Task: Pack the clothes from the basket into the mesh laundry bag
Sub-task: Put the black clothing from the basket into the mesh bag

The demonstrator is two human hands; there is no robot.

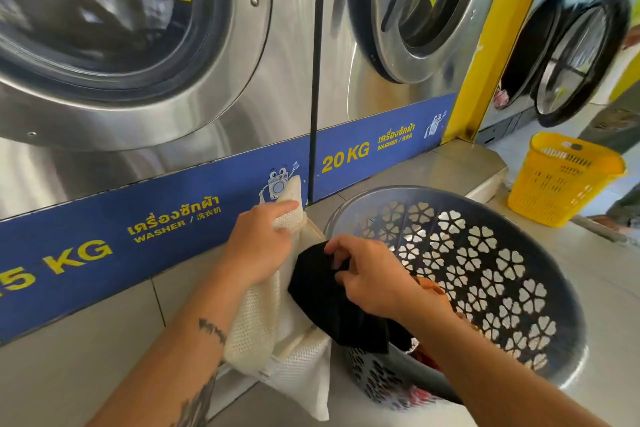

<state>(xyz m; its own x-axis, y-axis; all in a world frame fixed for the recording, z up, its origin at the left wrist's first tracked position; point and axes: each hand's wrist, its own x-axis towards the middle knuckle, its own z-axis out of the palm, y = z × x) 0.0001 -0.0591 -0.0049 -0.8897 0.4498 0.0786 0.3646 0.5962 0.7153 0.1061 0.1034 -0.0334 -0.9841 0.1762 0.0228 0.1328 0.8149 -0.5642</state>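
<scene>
With the left hand [258, 246] gripping the mesh laundry bag [273, 329] rim, the right hand [370, 277], pinching a black garment [329, 302], should feed it deep through the held-open mouth.

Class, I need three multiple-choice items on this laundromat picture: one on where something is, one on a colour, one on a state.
1. Where is the yellow plastic basket?
A. inside a washer
B. on the floor, far right
C. in the person's lap

2. What colour is the garment pinched by the right hand?
A. black
B. red
C. white

3. How is the cream mesh laundry bag held?
A. lying zipped on the floor
B. hung on a washer door
C. gripped at its top by the left hand

Key: 1 B, it stands apart beyond the grey round perforated basket; 2 A, the cloth is black; 3 C, the fingers clasp its upper edge.
</scene>
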